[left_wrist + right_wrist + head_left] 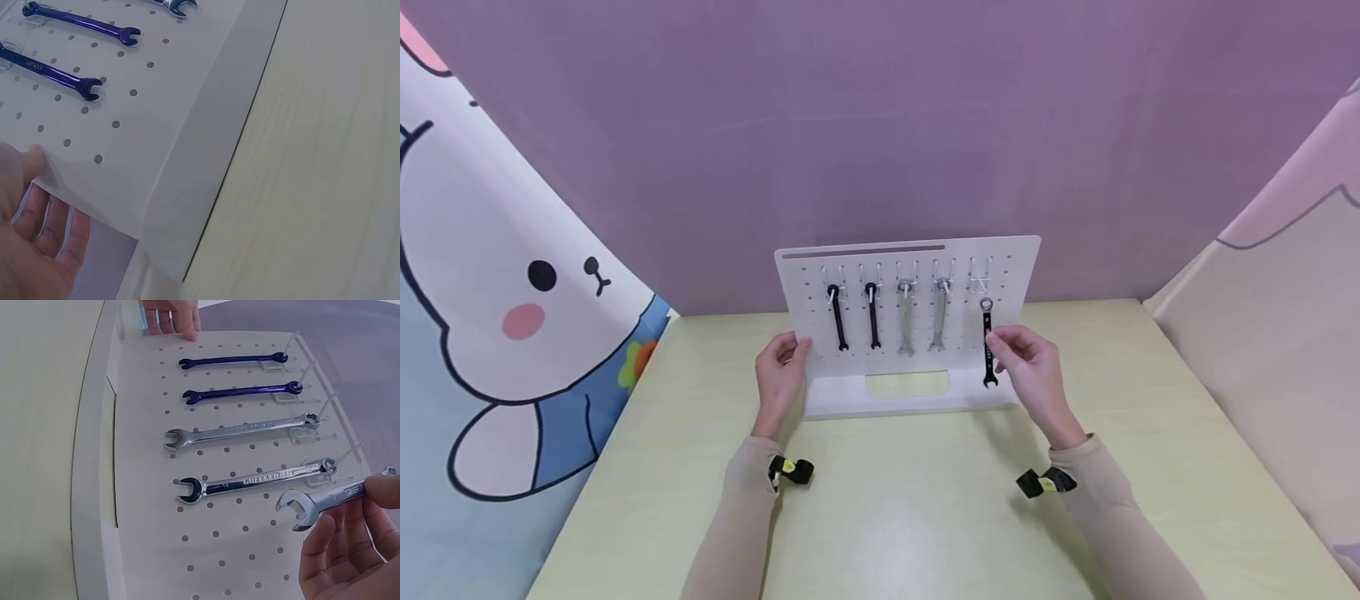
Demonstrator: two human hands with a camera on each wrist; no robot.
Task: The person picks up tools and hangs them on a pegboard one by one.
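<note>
My right hand (pixel 1033 375) pinches a shiny combination wrench (pixel 988 321) between thumb and fingers. It hangs with its ring end up and open end down, in front of the board's right side. In the right wrist view, the wrench (pixel 340 495) looks silver, and its open jaw points away from the hand. My left hand (pixel 779 375) grips the left edge of a white pegboard (pixel 887 367). Its thumb lies on the front face and its fingers are behind, as the left wrist view shows. Above the held wrench is a transparent hook (pixel 980 283).
Two dark blue-purple wrenches, the outer one (pixel 839 321) and its neighbour (pixel 874 318), hang on the board's left. Two silver wrenches, one central (pixel 907 321) and one beside it (pixel 939 318), hang rightward. The board stands on a pale wooden table (pixel 887 508) before a purple backdrop (pixel 880 125).
</note>
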